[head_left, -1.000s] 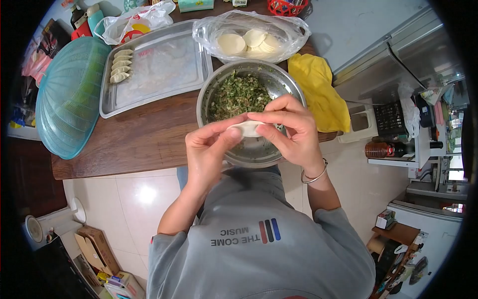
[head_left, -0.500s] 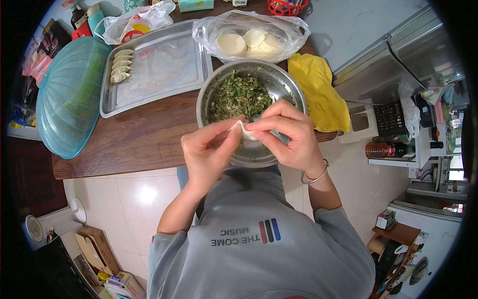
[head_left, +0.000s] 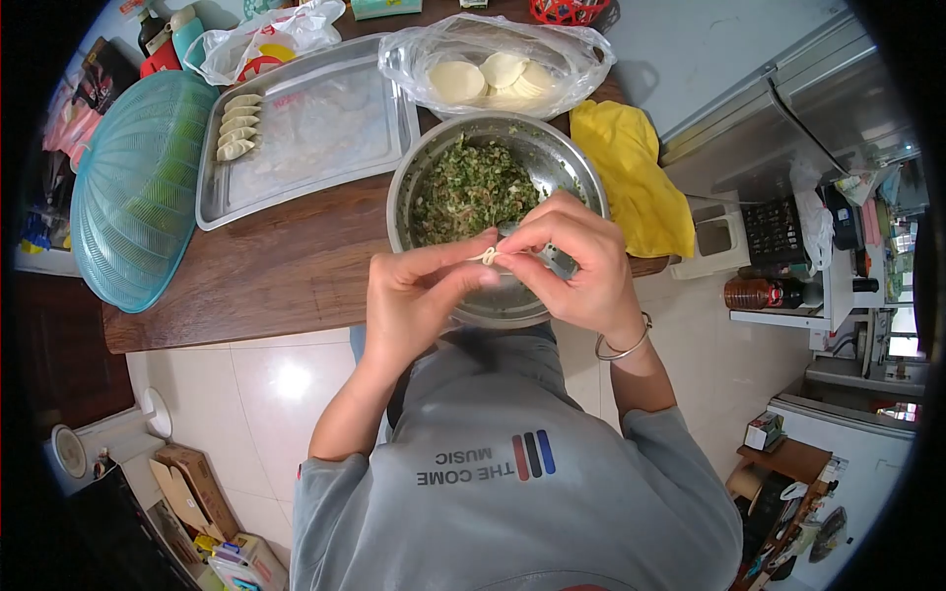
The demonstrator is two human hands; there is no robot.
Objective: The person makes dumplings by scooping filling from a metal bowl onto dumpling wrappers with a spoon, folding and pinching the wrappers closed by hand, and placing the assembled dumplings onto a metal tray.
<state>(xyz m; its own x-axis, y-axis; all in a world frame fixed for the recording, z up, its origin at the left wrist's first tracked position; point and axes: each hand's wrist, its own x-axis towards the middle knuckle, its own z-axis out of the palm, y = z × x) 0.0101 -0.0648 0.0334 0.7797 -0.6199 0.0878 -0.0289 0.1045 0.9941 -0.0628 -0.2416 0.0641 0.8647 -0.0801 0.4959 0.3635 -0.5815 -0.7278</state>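
Note:
A small white dumpling (head_left: pixel 488 255) is pinched between both hands over the near side of a steel bowl (head_left: pixel 402 197). My left hand (head_left: pixel 419 295) grips its left side with thumb and fingers, covering part of it. From the right, my right hand (head_left: pixel 576 261) pinches the folded edge between thumb and forefinger. Chopped green filling (head_left: pixel 473 187) lies in the bowl, and a utensil partly hidden by my right hand rests there. Round dough wrappers (head_left: pixel 458 83) sit in a clear plastic bag (head_left: pixel 414 59) behind the bowl.
A metal tray (head_left: pixel 315 138) left of the bowl bears several finished dumplings (head_left: pixel 238 128) along its left side. A blue mesh food cover (head_left: pixel 138 197) stands at the table's left end. A yellow cloth (head_left: pixel 631 177) hangs over the right edge. The wooden table's (head_left: pixel 246 286) front edge is near my body.
The dough has gone from an open, peaked fold to a narrow edge pressed together between my fingers. My left hand has shifted slightly and its thumb now lies lower.

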